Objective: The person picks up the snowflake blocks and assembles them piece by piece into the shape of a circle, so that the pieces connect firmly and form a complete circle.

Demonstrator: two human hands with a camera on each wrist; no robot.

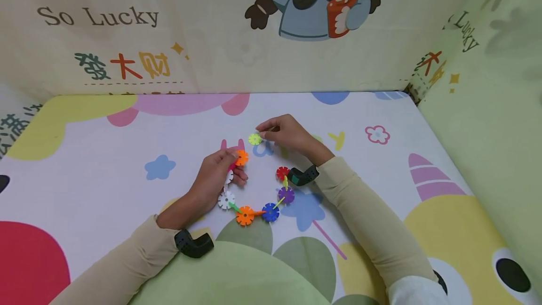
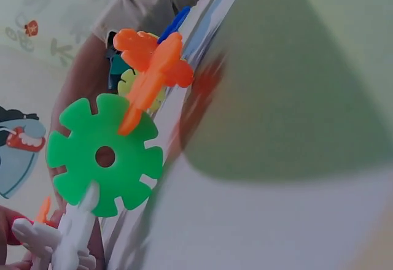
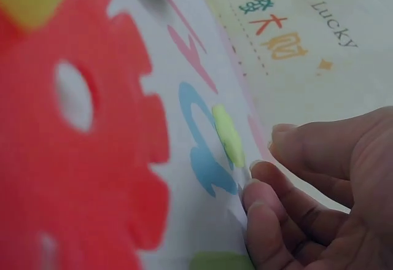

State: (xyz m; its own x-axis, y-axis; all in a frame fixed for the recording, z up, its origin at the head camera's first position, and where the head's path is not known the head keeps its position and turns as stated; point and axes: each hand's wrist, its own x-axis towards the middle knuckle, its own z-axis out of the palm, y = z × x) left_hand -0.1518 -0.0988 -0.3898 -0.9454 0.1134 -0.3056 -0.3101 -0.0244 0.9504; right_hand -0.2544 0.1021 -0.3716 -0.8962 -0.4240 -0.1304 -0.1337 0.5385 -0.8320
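My left hand (image 1: 209,178) pinches one end of a chain of slotted plastic discs, at an orange disc (image 1: 243,157). From there the chain curves round through a white disc (image 1: 226,200), a green disc (image 2: 104,159), a second orange disc (image 1: 245,216), a blue disc (image 1: 270,212) and a purple disc (image 1: 286,195). A red disc (image 1: 282,172) forms the other end, below my right wrist. A loose yellow-green disc (image 1: 254,139) lies beyond the chain. My right hand (image 1: 292,134) reaches over to it, fingertips right beside its edge, thumb and fingers apart.
A cartoon-printed cloth (image 1: 178,135) covers the table. Behind it stands a printed backdrop (image 1: 211,36), with another pale panel (image 1: 487,121) along the right side. Each wrist wears a black band (image 1: 195,244).
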